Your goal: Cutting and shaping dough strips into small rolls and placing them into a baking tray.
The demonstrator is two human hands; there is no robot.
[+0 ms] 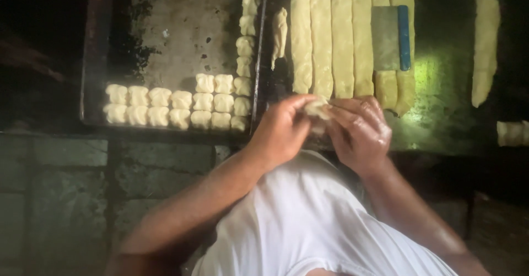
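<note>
My left hand [282, 128] and my right hand [359, 133] meet in front of me and pinch a small pale dough piece [318, 108] between their fingertips. Just beyond them lie several long dough strips [330, 39] side by side on the dark work surface. To the left sits a worn metal baking tray [182, 28] with rows of small shaped dough pieces [165, 106] along its near edge and a column of them up its right side.
A metal dough scraper with a blue handle [390, 38] lies on the strips. A loose dough piece [279, 33] rests by the tray's right rim. Another long strip [485, 44] and a short piece [512, 133] lie at far right. A tiled wall [66, 199] is below.
</note>
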